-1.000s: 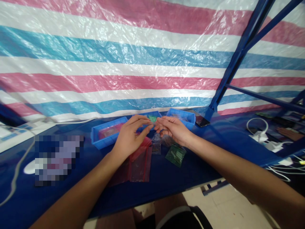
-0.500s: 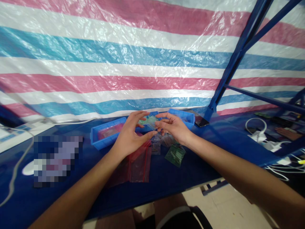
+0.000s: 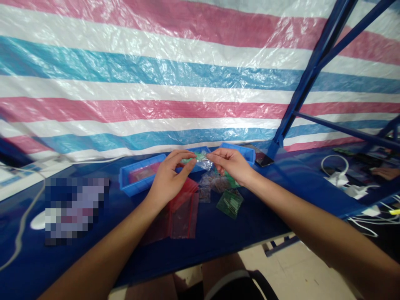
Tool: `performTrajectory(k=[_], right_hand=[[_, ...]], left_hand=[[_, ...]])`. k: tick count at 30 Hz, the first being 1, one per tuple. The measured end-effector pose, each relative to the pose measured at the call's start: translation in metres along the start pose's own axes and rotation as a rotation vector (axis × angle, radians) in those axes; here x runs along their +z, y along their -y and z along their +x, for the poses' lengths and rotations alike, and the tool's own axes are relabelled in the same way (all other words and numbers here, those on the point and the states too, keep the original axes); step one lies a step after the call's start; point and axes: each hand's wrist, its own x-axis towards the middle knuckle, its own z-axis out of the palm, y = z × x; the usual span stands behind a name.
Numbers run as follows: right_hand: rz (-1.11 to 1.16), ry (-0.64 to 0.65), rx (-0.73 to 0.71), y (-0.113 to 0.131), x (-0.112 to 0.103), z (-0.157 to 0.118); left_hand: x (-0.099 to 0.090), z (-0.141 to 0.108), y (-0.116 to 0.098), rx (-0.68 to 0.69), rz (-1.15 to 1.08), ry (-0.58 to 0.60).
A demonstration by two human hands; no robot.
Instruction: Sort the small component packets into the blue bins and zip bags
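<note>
Between my hands is a small clear plastic bag [image 3: 204,161], raised in front of the middle blue bin [image 3: 203,150]. My left hand [image 3: 170,173] pinches its left side, with thumb and fingers close together. The fingertips of my right hand [image 3: 229,163] are closed on its right edge. Below them on the blue table lie several clear bags [image 3: 204,193], a green bag [image 3: 230,203] with thin metal pieces inside, and red zip bags [image 3: 184,214] under and right of my left wrist.
A left blue bin [image 3: 125,183] holds red bags. A right blue bin [image 3: 249,153] stands beside a phone [image 3: 264,158]. White cables [image 3: 340,179] lie at the right, near another person's hand [image 3: 387,173]. A blue metal frame [image 3: 300,96] rises behind.
My fingers have closed on the clear bag, which shows more plainly between my hands. My left hand's fingers were wider apart before. The other person's hand has moved right.
</note>
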Motion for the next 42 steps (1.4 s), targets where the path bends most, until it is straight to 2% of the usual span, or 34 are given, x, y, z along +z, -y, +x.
performTrajectory(k=[4,6,8,11,12,14,17,20,23,25,32,35,42], right_hand=[[-0.145,-0.212,-0.149,0.007,-0.033,0.012],[-0.392,-0.351,-0.222,0.011,-0.051,0.016],[-0.682,-0.499,-0.235,0.014,-0.066,0.017],[-0.908,-0.581,-0.245,0.019,-0.076,0.014],[-0.931,-0.554,-0.265,0.021,-0.076,0.012],[-0.94,-0.412,-0.318,0.025,-0.073,0.006],[-0.889,-0.035,-0.348,0.029,-0.064,-0.001],[-0.837,0.318,-0.3,0.026,-0.057,-0.006],[-0.831,0.495,-0.242,0.019,-0.051,-0.009],[-0.826,0.526,-0.236,0.015,-0.048,-0.01],[-0.89,0.517,-0.305,0.013,-0.031,-0.013],[-0.746,0.467,-0.292,0.013,-0.025,-0.012],[-0.297,0.205,-0.192,0.006,-0.02,-0.006]], left_hand=[[-0.003,0.0,-0.001,-0.03,0.006,-0.016],[-0.004,0.0,0.001,-0.024,0.016,-0.015],[-0.004,0.0,0.003,-0.013,0.03,-0.012],[-0.005,-0.001,0.004,0.003,0.056,-0.005],[-0.005,-0.001,0.003,0.008,0.068,-0.001],[-0.006,-0.001,0.001,0.029,0.099,0.013],[-0.006,-0.002,-0.001,0.115,0.194,0.049],[-0.004,-0.004,-0.001,0.216,0.281,0.094],[-0.003,-0.005,0.001,0.244,0.304,0.127],[-0.002,-0.006,0.003,0.246,0.307,0.138],[-0.002,-0.007,0.002,0.245,0.314,0.149],[-0.002,-0.007,0.0,0.231,0.312,0.154],[-0.001,-0.008,-0.005,0.16,0.214,0.165]])
